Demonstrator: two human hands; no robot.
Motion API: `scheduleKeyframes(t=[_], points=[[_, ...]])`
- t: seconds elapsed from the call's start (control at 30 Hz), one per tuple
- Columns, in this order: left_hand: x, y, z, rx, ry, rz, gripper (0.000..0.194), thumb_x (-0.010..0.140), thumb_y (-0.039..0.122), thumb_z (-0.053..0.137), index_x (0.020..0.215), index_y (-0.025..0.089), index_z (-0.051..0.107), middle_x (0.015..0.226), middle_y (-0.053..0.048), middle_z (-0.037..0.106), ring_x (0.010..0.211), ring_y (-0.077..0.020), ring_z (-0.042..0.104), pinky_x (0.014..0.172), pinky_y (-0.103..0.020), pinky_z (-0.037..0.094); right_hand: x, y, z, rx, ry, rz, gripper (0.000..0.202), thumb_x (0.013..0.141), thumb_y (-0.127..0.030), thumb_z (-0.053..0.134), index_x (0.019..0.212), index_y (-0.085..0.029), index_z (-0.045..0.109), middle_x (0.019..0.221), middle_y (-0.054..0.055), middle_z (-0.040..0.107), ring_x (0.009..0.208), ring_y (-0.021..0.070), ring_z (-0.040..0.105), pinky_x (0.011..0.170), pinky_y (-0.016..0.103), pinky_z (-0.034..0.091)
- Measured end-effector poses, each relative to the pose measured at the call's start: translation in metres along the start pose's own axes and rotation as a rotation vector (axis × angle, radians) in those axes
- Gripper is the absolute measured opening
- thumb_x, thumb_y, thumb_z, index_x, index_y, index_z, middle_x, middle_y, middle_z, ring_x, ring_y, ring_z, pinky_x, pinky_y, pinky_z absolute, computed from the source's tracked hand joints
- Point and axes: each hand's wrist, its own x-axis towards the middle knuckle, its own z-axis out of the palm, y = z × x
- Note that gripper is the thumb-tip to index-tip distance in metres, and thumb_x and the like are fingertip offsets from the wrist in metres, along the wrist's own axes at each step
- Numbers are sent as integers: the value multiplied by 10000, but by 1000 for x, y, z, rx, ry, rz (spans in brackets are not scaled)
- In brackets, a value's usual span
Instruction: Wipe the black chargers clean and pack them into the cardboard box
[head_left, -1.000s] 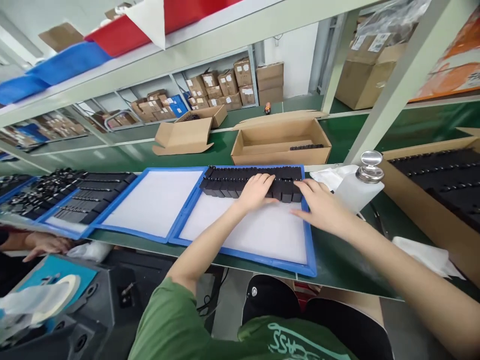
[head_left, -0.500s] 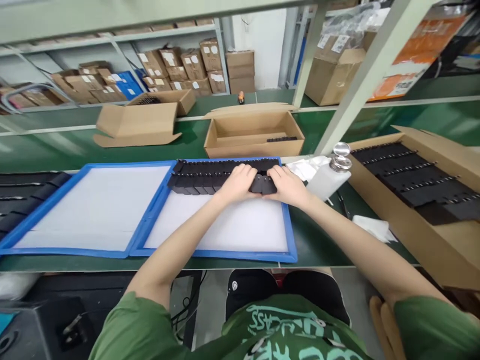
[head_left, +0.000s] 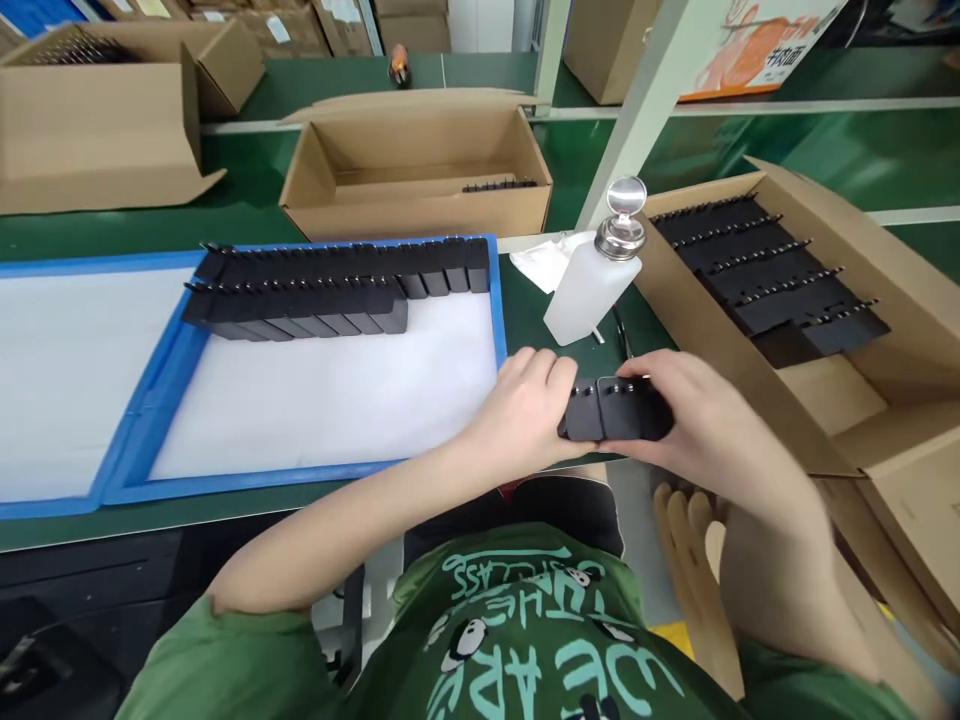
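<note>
Blocks (head_left: 616,408), black, one short row: long axis left to right, between left hand (head_left: 525,412) and right hand (head_left: 701,420), both touching, fingers pinching opposite ends.

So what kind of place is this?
Probably a factory or packing workshop. There's a long green workbench, rows of black blocks lined up in a blue-rimmed tray, and more like them in a big cardboard box.
</note>
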Motion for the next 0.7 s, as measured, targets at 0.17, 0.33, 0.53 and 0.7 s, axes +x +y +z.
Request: scheduleKeyframes(t=[0.17,0.33,0.53,0.7], points=[[-7,-1,27,-46,-103,11,718,685,601,842,1124,97,581,1091,-155,638,1006,-340,597,837,-451,500,-31,30,31,261,-111,125,817,780,-682,706,1400,-220,442,1307,140,606,1086,297,627,836,413,566],[-27,-7,-1,-127,-34,-106,941,706,577,840,1408,132,398,1342,-189,565,1245,-361,532,1023,-494,442,-59,56,27,142,257,360,450,987,-399,534,1421,-287,502,1272,95,661,977,252,651,834,419,574],[-37,3,16,-234,-56,-196,818,780,381,841,1426,203,370,1297,-112,629,1150,-281,590,982,-418,486,-61,81,63,-110,306,339,284,916,-327,646,1183,-254,710,1082,87,734,975,275,652,861,444,561],[-37,9,21,-244,-33,-183,764,803,389,818,1410,186,400,1261,-114,639,1138,-275,593,994,-426,492,-84,64,58,-62,270,385,325,919,-372,613,1223,-293,697,1114,87,714,1050,278,657,842,425,576]])
